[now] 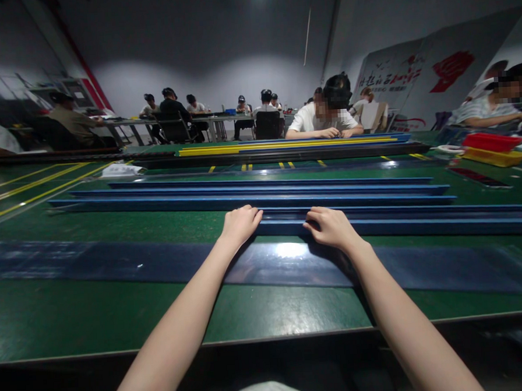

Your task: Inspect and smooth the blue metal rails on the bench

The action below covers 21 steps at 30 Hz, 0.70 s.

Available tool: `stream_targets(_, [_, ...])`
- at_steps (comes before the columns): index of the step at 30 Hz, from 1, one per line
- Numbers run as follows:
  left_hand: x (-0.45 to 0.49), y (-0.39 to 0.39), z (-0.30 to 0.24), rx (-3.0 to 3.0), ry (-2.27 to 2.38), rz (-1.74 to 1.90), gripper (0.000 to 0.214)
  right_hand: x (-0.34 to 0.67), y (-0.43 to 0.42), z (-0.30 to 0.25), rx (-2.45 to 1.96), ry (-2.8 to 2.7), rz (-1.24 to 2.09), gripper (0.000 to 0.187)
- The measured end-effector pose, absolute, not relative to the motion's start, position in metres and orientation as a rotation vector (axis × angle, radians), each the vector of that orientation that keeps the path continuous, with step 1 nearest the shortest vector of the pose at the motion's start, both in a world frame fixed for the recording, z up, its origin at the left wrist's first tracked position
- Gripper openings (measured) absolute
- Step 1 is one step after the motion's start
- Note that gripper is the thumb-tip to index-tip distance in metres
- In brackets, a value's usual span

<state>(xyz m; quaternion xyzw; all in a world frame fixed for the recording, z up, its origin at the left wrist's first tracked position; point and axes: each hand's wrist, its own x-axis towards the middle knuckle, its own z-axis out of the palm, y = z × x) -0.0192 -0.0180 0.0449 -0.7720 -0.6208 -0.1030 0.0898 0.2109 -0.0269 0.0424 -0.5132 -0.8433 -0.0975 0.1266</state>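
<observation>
The nearest blue rail [420,222] is long, narrow and glossy. It lies flat across the green counter [75,316] and runs from mid-frame off the right edge. The left hand [240,224] sits curled at the rail's left end, touching it; I cannot tell whether its grip has closed on the rail. The right hand [330,227] has its grip closed over the rail's top edge, fingers bent. A dark shiny strip [115,258] lies just in front, under both wrists. More blue rails [265,189] lie parallel behind.
</observation>
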Motion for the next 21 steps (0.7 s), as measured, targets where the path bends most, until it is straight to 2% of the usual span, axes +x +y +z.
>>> stream_targets(21, [-0.0208,-0.0155,0.0396,-2.268,-1.826,-0.333,0.043,0.2113,-0.0259,0.0408,-1.484,-2.452,-0.285,0.025])
